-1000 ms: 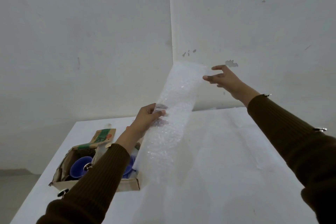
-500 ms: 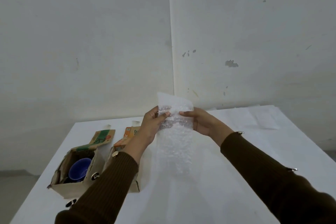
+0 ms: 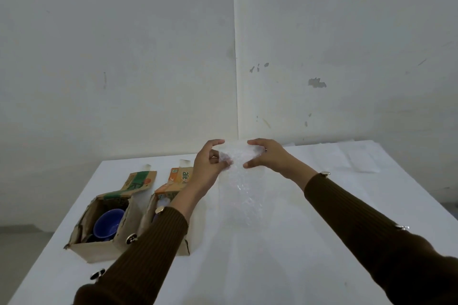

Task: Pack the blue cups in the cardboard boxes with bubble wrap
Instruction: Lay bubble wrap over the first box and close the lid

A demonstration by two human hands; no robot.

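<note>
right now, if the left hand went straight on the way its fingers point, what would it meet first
The left hand points right, into the bubble wrap it grips; just beyond, probably the right hand gripping the same sheet.

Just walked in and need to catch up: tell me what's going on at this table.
A person holds a sheet of bubble wrap by its top end, left hand and right hand side by side above the table. To the left stand two open boxes. The left box holds a bare blue cup; the other box is mostly hidden behind the left arm.
</note>
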